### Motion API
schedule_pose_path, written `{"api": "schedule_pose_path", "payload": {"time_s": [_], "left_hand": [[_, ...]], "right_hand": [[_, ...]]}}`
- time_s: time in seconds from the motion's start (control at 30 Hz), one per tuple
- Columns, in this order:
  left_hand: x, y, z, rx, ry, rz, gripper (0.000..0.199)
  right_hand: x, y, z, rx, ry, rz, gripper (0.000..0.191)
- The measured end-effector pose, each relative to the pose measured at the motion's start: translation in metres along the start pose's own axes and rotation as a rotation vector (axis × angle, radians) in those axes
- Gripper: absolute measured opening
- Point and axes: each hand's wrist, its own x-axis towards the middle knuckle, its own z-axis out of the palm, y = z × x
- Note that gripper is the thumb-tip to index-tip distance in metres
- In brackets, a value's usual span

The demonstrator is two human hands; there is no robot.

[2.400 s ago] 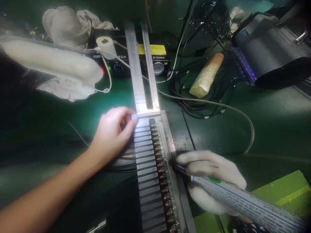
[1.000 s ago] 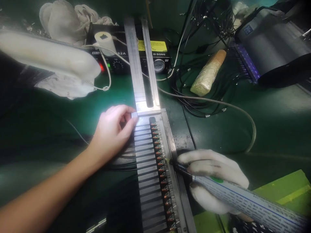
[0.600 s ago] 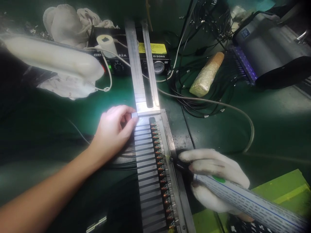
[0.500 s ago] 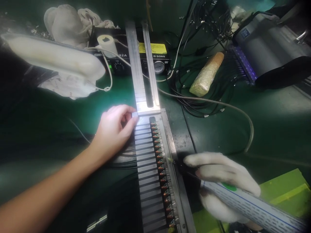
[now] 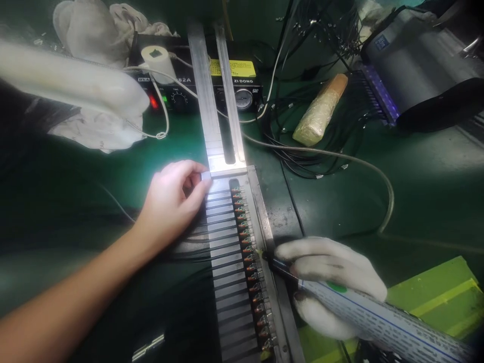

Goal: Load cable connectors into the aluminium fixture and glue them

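My bare left hand [image 5: 170,196] pinches the near left corner of a slotted metal jig [image 5: 229,262] between thumb and fingers. Thin black cables [image 5: 220,224] lie side by side in its slots, and their stripped ends [image 5: 249,258] with small metal connectors line up along the right side. In a white glove, my right hand [image 5: 340,264] grips a thick marker-like pen [image 5: 378,315] with a printed pale body. The pen's black nose points left over the jig's right rail, close to the connectors. Whether its tip touches them I cannot tell.
Behind the jig stands a black control box [image 5: 181,98] with a gauge and a yellow label. A white tubular device [image 5: 75,80] lies at the left. A wrapped block [image 5: 319,111], coiled cables [image 5: 298,161], a grey machine [image 5: 427,75] and a green-yellow tray [image 5: 446,287] occupy the right.
My right hand has moved left with the pen, bringing its nose over the rail. A red light now shows on the control box. My left hand keeps its pinch; the whole view has shifted slightly.
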Motion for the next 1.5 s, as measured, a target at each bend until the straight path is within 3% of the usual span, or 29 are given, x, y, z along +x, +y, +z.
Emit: {"api": "schedule_pose_path", "payload": {"time_s": [1.23, 1.5], "left_hand": [[-0.001, -0.002, 0.001, 0.002, 0.004, 0.000, 0.021], [0.000, 0.000, -0.001, 0.020, 0.000, -0.003, 0.023]], "right_hand": [[-0.001, 0.002, 0.000, 0.002, -0.012, 0.008, 0.015], [-0.007, -0.010, -0.003, -0.014, 0.023, -0.003, 0.011]]}}
